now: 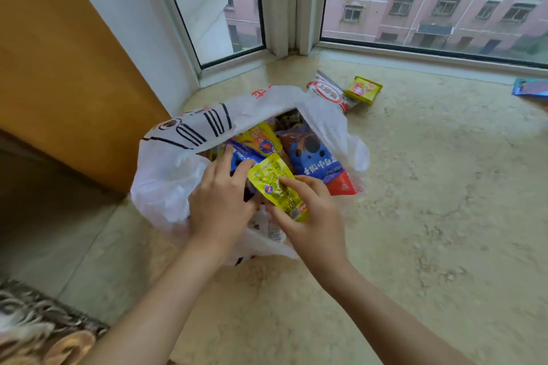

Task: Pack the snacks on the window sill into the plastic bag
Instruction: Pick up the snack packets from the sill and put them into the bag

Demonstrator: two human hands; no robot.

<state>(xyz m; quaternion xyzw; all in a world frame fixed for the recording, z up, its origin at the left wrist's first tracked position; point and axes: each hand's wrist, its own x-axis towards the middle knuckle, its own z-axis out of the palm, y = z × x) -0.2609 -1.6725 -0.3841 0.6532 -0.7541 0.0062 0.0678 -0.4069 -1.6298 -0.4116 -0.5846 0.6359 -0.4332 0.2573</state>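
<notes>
Pale stone window sill [415, 216]. Closest, right hand [308, 216] pinching yellow snack packet [277, 187], left hand [221, 198] gripping blue packet [241, 158], over nearly full plastic bag [166, 175]. Left out at one o'clock: red-and-white packet [329, 90], small yellow packet [363, 89]; two o'clock, blue packet edge [530, 87].

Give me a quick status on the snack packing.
Right hand pinching yellow packet over bag. Left hand gripping blue packet. Three snacks left on sill.
</notes>
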